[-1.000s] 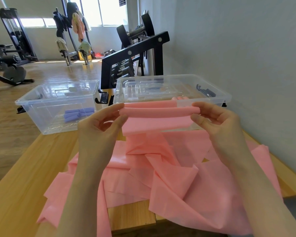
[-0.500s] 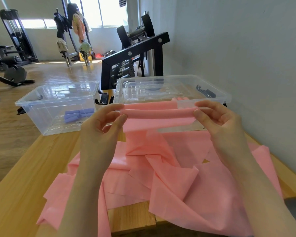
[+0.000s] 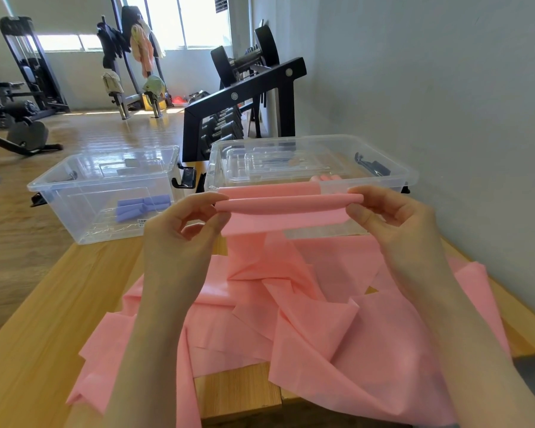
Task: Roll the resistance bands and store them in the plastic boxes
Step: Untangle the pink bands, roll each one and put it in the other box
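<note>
Since a second ago the thin rolled end of the pink matte resistance band (image 3: 288,202) has barely grown; both hands keep turning it at mid-frame, so rolling is only begun. The left hand (image 3: 183,230) and right hand (image 3: 393,217) each have their grip pinched on one roll end. The soft, creased rest trails onto the wooden counter (image 3: 44,319). Behind stand the right clear plastic box (image 3: 411,177) and left clear plastic box (image 3: 84,230).

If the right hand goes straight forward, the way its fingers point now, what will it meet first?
The right hand points forward and leftward, gripping the pink band. It would probably meet the near wall of the right box first, though depth is unclear.
</note>
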